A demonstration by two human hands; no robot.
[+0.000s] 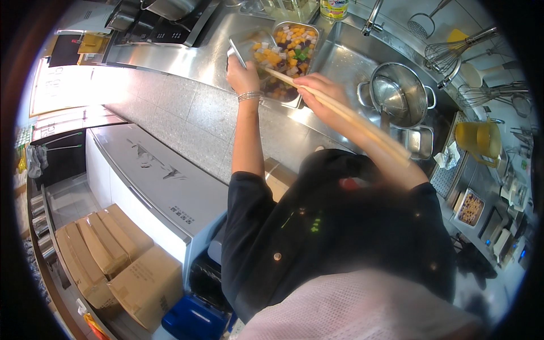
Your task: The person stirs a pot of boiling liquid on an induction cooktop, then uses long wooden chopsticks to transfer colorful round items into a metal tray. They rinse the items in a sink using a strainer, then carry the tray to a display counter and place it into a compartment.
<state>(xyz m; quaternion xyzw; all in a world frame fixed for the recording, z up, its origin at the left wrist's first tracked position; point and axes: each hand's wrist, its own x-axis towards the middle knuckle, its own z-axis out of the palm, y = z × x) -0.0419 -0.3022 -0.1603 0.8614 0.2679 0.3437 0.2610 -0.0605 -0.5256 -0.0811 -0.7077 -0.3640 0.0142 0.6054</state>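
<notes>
My left hand (243,75) grips the rim of a tilted metal container (239,52), whose open side faces a rectangular stainless steel pan (294,104). Orange, white, dark purple and green cubes (293,55) fill much of the pan, and liquid shows at its near end. Some cubes lie at the tilted container's mouth; whether they are inside it or in the pan, I cannot tell. In my right hand (321,90) are long wooden sticks, probably cooking chopsticks (361,119). Their far tips reach in among the cubes beside my left hand.
Right of the pan is a steel sink (346,53) with a tap (372,19). A two-handled steel pot (399,95) stands nearby, a small steel pan (418,142) beside it. Whisks (459,49) hang on the wall. Behind are a white chest freezer (157,170) and cardboard boxes (114,255).
</notes>
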